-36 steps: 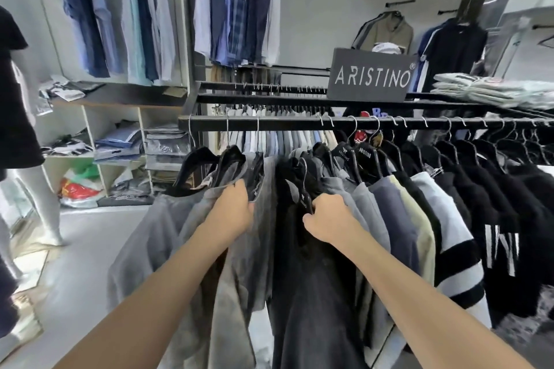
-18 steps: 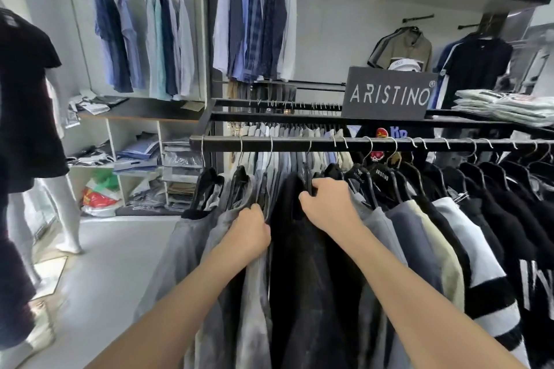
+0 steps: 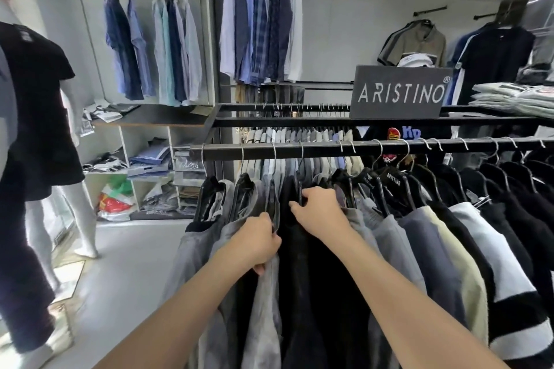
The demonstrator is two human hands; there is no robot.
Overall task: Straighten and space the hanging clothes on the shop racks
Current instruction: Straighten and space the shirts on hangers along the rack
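Narrowly apart, left hand [image 3: 257, 241] gripping shirt [image 3: 263, 311], right hand [image 3: 320, 213] gripping hanger [image 3: 300, 187]

Dark grey rectangular ARISTINO sign board [image 3: 400, 92] is standing upright; folded pale garments [image 3: 515, 97] are lying stacked just right of it.

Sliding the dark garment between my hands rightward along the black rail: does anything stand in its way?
Yes. The dark garment has tightly packed grey garments on black hangers hanging directly to its right on the black metal rail, beside the right hand. Hooks sit wider apart on the left hand side.
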